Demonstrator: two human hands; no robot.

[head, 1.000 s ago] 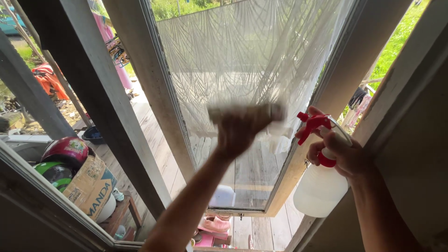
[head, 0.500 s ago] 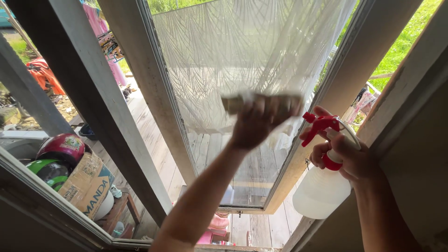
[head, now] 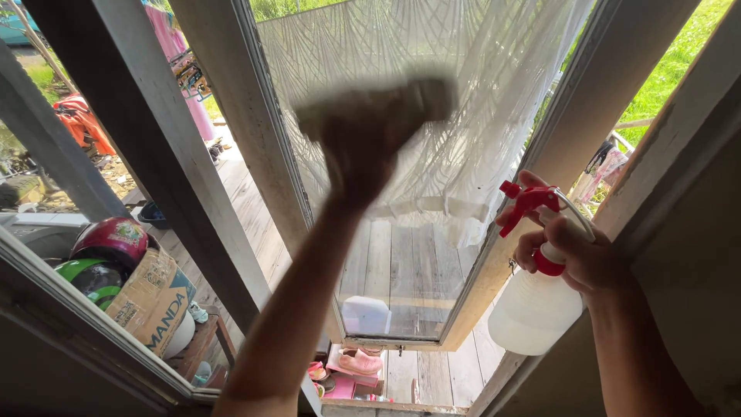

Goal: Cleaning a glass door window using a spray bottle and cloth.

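As the head camera looks down and out through an opened window, the left hand is raised against the glass pane, fingers closed around a flat pad, apparently a sponge or folded cloth. The pad is motion-blurred, so its exact material cannot be determined. It lies on the upper middle part of the pane, in front of the reflection of a white patterned curtain.

The right hand is held low at the right edge of the sash, beside the pale wooden window frame. Its fingers are wrapped around the neck of a white spray bottle with a red trigger head; one finger rests at the trigger. The bottle hangs upright, apart from the glass.

Progress assessment: wiping appears to be in hand on the upper pane. The lower section of glass looks fairly clear, showing wooden deck boards beyond it. Whether streaks or spray remain on the upper section cannot be told, because curtain reflection covers it. The frame edges show dirt marks, which suggests that work remains there.

Outside, lower left, a red helmet and a cardboard box rest on a small stand. Pink footwear lies on the boards below the sash.
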